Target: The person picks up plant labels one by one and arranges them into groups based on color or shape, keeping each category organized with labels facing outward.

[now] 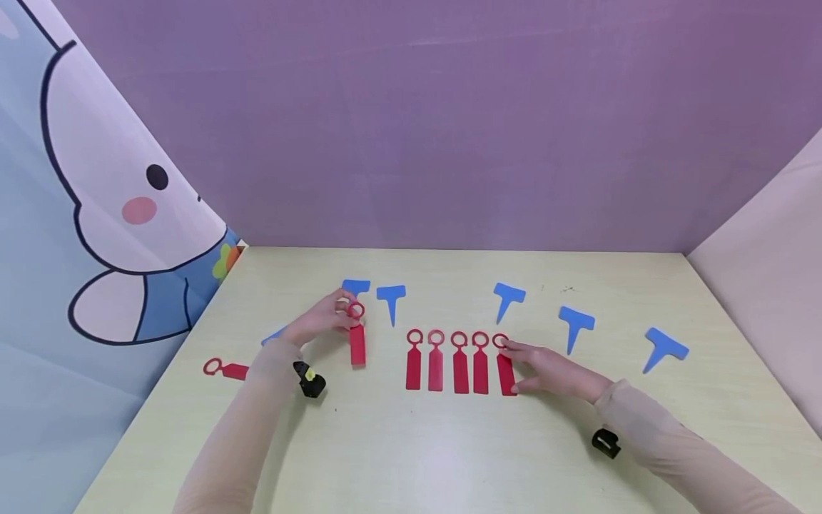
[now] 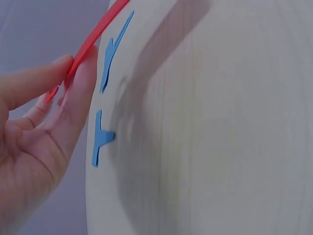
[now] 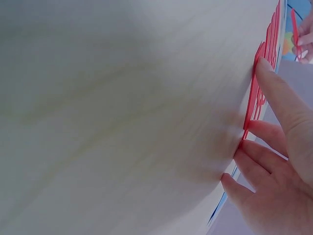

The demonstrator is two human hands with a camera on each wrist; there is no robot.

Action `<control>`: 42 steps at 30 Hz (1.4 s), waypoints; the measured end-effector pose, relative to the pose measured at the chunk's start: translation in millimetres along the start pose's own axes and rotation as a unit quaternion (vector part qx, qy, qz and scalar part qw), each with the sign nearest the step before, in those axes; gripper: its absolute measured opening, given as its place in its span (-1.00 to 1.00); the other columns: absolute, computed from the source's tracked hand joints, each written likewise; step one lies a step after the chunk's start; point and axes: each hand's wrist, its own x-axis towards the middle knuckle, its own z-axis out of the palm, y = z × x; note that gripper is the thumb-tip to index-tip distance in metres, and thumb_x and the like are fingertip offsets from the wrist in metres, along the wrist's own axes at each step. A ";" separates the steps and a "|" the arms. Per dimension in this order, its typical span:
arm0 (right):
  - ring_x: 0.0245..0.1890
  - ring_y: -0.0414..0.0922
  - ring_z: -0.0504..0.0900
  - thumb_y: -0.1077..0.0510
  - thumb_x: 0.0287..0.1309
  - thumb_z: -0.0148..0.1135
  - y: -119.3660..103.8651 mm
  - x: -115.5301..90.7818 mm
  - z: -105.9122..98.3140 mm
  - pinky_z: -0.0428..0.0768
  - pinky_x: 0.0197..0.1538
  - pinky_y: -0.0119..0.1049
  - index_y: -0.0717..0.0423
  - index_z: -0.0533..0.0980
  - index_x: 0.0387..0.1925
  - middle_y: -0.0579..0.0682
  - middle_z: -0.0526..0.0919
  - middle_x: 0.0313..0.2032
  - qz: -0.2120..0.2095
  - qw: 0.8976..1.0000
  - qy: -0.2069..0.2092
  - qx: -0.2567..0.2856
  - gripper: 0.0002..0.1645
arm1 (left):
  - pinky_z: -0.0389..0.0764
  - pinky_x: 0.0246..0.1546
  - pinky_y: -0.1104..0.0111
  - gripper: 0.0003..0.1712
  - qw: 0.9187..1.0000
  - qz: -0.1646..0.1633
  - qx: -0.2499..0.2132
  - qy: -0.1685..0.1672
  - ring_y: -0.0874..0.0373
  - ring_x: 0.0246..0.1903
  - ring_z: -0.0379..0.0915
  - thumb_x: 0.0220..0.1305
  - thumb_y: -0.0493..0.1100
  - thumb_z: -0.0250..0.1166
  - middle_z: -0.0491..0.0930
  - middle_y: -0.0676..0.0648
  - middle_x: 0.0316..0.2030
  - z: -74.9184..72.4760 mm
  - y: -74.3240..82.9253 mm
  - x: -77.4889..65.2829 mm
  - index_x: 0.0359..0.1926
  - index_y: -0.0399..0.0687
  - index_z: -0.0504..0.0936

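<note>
My left hand point(image 1: 324, 318) pinches a red tag point(image 1: 357, 346) near its ring end, between thumb and fingers. The tag's flat strip hangs toward me, and its shadow falls on the table in the left wrist view. My right hand point(image 1: 549, 369) rests at the right end of a row of red tags, touching the slightly tilted end tag point(image 1: 506, 375). One fingertip lies by its ring and the thumb point(image 3: 266, 68) near its lower end. Left of it, several more red tags point(image 1: 460, 371) lie side by side, rings away from me.
Several blue T-shaped markers point(image 1: 391, 296) lie scattered across the far part of the pale table point(image 1: 411, 457), some at the right. Another red tag point(image 1: 234, 371) lies sideways at the left, partly behind my left forearm. A purple backdrop point(image 1: 449, 143) rises behind the table.
</note>
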 end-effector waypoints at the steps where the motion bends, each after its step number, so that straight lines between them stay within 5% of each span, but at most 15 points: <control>1: 0.18 0.22 0.19 0.14 -0.15 0.36 -0.1 -0.1 0.1 0.41 0.05 -0.11 0.32 0.29 0.14 0.26 0.24 0.20 0.000 1.000 0.000 0.002 -0.21 | 0.59 -0.31 0.24 -0.58 1.000 0.002 0.001 -0.004 0.08 -0.39 0.51 0.10 -0.41 0.13 0.42 -0.24 -0.23 1.9 1.4 -0.3 -0.02 -0.28 0.19; 17: 0.18 0.21 0.20 0.12 -0.15 0.36 0.0 -0.9 -0.4 0.42 0.04 -0.11 0.33 0.29 0.14 0.26 0.23 0.20 -0.003 1.000 -0.001 -0.004 -0.21 | 0.60 -0.33 0.24 -0.56 0.998 -0.007 0.039 -0.047 0.05 -0.38 0.51 0.08 -0.39 0.19 0.43 -0.20 -0.23 41.7 26.1 5.0 -0.03 -0.15 0.25; 42: 0.17 0.21 0.22 0.14 -0.16 0.37 -1.7 -1.4 -1.1 0.42 0.03 -0.12 0.32 0.31 0.13 0.25 0.25 0.19 -0.010 1.000 0.005 -0.007 -0.22 | 0.61 -0.43 0.24 -0.63 0.994 0.021 0.057 -0.094 0.03 -0.47 0.54 0.05 -0.47 0.18 0.48 -0.22 -0.34 65.5 22.5 14.6 -0.13 -0.25 0.26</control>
